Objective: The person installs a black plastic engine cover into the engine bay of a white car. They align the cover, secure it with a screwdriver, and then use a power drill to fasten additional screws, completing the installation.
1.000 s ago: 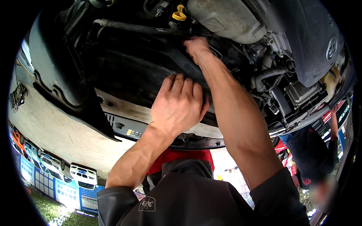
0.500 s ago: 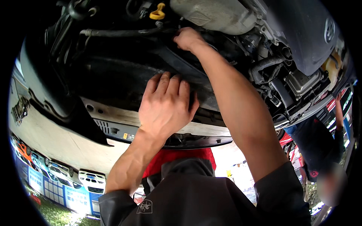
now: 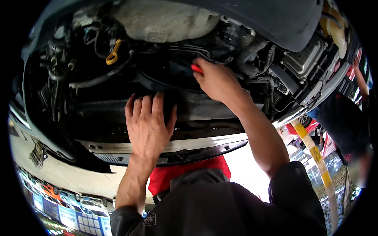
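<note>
My right hand [image 3: 218, 80] is closed over the engine bay, beside a black fan shroud [image 3: 169, 84]. From its fingers sticks a small red piece [image 3: 197, 68], like the end of a handle; the rest is hidden in the grip. My left hand [image 3: 147, 120] lies with its fingers spread on the dark top of the radiator area [image 3: 189, 108], holding nothing. Farther off and to the left stands a yellow dipstick loop [image 3: 113, 56], close to a black hose [image 3: 92, 82].
A grey engine cover [image 3: 169, 21] fills the far side. Hoses [image 3: 250, 59] and a metal-cased box [image 3: 303, 59] lie right. The pale front crossmember [image 3: 189, 143] runs before me. A co-worker [image 3: 342, 118] and a yellow-and-white post [image 3: 315, 153] are at far right.
My right hand has drawn back out of the deep part of the bay, and the red piece now shows. My left hand stays resting with fingers spread. The view has shifted.
</note>
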